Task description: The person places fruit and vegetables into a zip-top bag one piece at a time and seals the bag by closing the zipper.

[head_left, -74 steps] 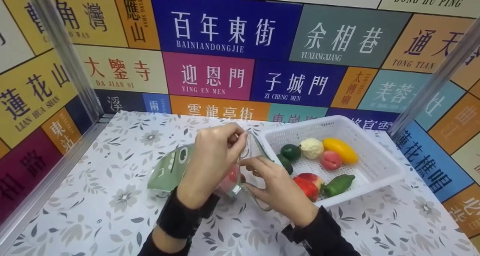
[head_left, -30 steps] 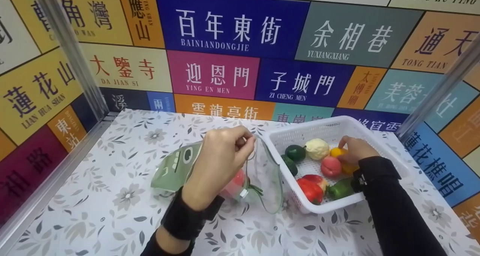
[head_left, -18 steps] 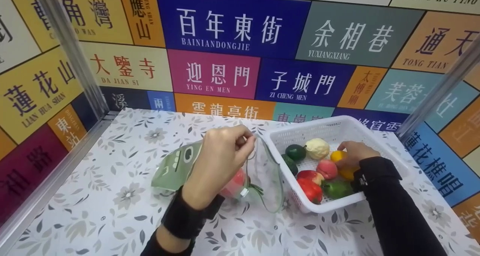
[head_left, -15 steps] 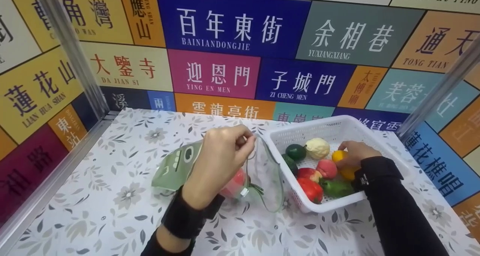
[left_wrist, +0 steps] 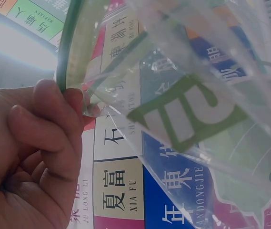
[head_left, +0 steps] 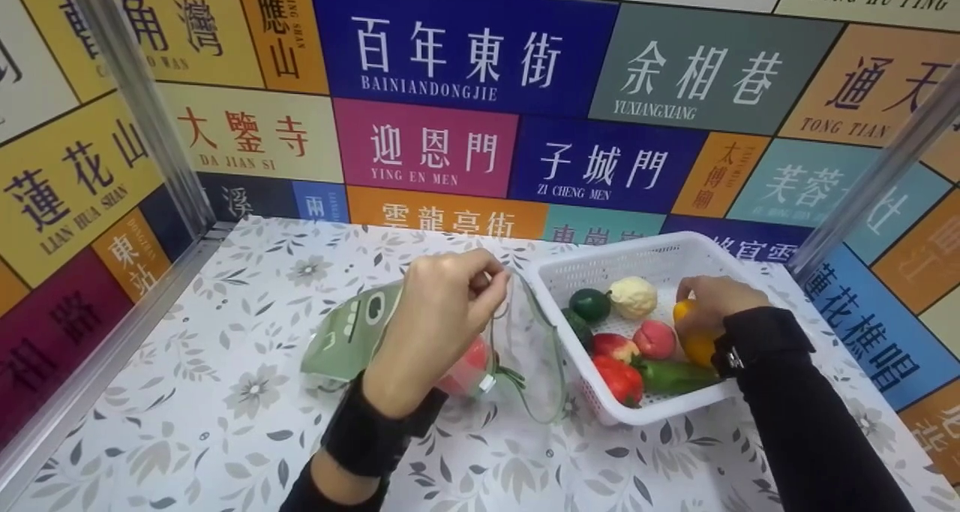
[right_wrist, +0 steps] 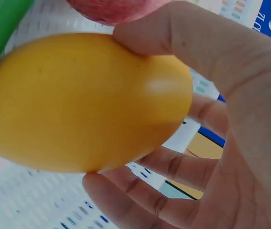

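My left hand (head_left: pixel 442 309) pinches the top edge of a clear plastic bag (head_left: pixel 341 343) with a green cartoon face, holding its mouth up. In the left wrist view, thumb and forefinger of the left hand (left_wrist: pixel 45 138) grip the green-edged rim of the bag (left_wrist: pixel 230 157). Something red shows through the bag's side. Inside the basket, my right hand (head_left: pixel 716 302) holds a smooth yellow mango (head_left: pixel 699 348). Up close in the right wrist view, the mango (right_wrist: pixel 83 105) sits between the thumb and the curled fingers of the right hand (right_wrist: pixel 240 105).
The white perforated basket (head_left: pixel 551 268) stands right of the bag. It also holds a pink peach (head_left: pixel 655 338), a green pepper (head_left: pixel 675 377), a red bell pepper (head_left: pixel 619 379), a pale knobbly fruit (head_left: pixel 634 296) and dark green avocado-like fruit (head_left: pixel 589 305). Printed wall panels rise behind.
My right hand has left the bag's rim for the basket and taken hold of the mango. The peach has shifted and the green pepper has turned. The left hand still holds the bag.
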